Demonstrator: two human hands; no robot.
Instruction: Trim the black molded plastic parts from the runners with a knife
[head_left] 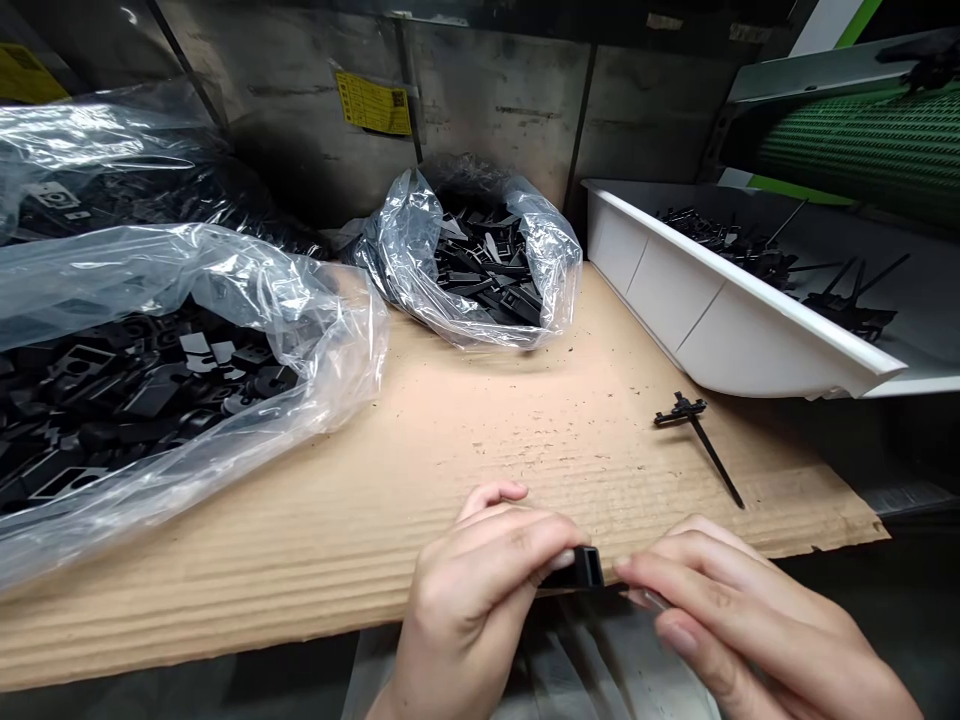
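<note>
At the front edge of the cardboard, my left hand [480, 590] pinches a small black plastic part [589, 567] between thumb and fingers. A rectangular opening shows at the part's end, and my fingers cover the rest of it. Just to its right, my right hand [750, 610] is closed with thumb and fingertips together. A thin, pale sliver [654, 599] shows at those fingertips, too small to name. Beyond my right hand, a black plastic piece with a long stem [709, 440] lies on the cardboard [450, 440].
An open clear bag [337, 340] of black plastic parts lies at left, with another bag [112, 140] behind it. A smaller open bag [555, 260] stands at centre back. On the right is a white tray [705, 310] holding stemmed black pieces, below a green mesh roller [862, 145].
</note>
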